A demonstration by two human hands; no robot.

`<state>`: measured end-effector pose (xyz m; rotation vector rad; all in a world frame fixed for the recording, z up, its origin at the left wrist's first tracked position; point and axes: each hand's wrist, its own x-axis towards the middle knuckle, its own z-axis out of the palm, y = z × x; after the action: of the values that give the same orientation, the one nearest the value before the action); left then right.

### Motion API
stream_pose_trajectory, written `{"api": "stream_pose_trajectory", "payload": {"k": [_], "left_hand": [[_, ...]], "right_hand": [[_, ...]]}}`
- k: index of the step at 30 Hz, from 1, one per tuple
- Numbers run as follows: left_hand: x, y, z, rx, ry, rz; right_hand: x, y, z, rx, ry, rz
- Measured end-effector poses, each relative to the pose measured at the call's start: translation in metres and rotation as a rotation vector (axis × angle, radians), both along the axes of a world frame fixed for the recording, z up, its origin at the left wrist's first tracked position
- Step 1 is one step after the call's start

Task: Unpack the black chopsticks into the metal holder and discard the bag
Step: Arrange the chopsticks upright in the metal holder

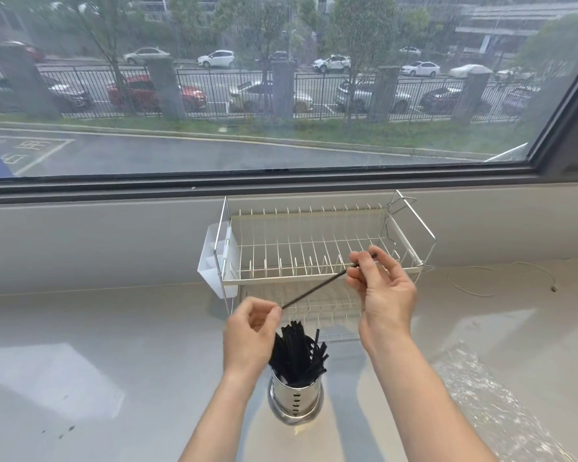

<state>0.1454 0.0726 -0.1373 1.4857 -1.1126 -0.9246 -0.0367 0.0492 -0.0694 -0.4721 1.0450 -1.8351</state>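
Note:
A shiny metal holder (295,400) stands on the pale counter near the front, filled with several black chopsticks (296,356) that fan out of its top. One single black chopstick (317,288) is held slanted above the holder, between both hands. My left hand (251,331) pinches its lower end just above the holder. My right hand (382,288) pinches its upper end with thumb and fingertips, in front of the dish rack. I see no bag in either hand.
A white wire dish rack (314,258) with a white plastic side caddy (214,258) stands against the window sill behind the holder. Clear bubble wrap (501,395) lies on the counter at the right. A thin white cable (501,271) lies further back right.

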Motion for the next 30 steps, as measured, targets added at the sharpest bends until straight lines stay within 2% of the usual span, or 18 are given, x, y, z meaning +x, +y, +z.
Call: {"api": "stream_pose_trajectory", "payload": {"k": [2,3,6,9,12,14,17,19,23,30], "left_hand": [[0.001,0.01,-0.015,0.032,-0.305,-0.112],[0.003,0.015,-0.021,0.049,-0.393,-0.168],[0.006,0.024,-0.035,0.102,-0.548,-0.321],[0.004,0.029,-0.044,0.103,-0.632,-0.36],[0.002,0.032,-0.044,0.08,-0.682,-0.326],[0.002,0.032,-0.043,0.066,-0.703,-0.294],[0.003,0.031,-0.042,0.005,-0.691,-0.271],[0.002,0.026,-0.042,-0.039,-0.689,-0.337],[-0.01,0.019,-0.042,-0.042,-0.743,-0.506],[-0.017,0.02,-0.045,-0.04,-0.604,-0.44]], "right_hand": [[0.003,0.003,-0.003,0.011,0.184,-0.035],[0.006,0.005,-0.009,0.022,0.276,-0.025],[0.016,0.014,-0.043,0.097,0.676,0.092],[0.026,0.03,-0.084,0.228,1.107,0.179],[0.025,0.044,-0.108,0.357,1.343,0.278],[0.022,0.048,-0.11,0.379,1.312,0.364],[0.013,0.05,-0.103,0.303,1.099,0.305],[0.005,0.049,-0.1,0.288,1.043,0.291],[-0.002,0.049,-0.098,0.298,1.082,0.383],[0.004,0.046,-0.106,0.293,1.164,0.423]]}}
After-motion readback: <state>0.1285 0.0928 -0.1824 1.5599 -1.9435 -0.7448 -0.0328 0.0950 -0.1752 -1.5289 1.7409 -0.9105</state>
